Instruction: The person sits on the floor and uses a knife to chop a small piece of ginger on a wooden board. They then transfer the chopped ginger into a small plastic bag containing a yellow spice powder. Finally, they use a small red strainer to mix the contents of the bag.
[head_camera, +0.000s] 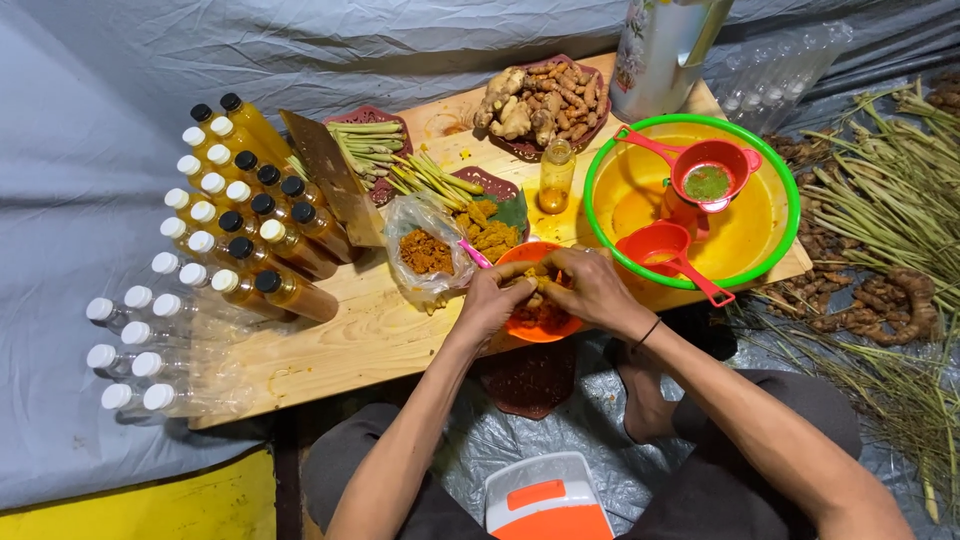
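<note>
Both hands, left hand (492, 300) and right hand (590, 288), close around a yellow root piece (538, 281) over an orange bowl (540, 322). It sits at the wooden worktop (350, 335) edge, near a green basin (770, 160).

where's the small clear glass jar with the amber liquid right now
In the head view, the small clear glass jar stands on the wooden board, just left of the green-rimmed yellow basin and in front of the ginger plate.

Single view, head-worn: looks steeply down from close above the low wooden table (330, 350), facing its far edge; no second view.
</note>
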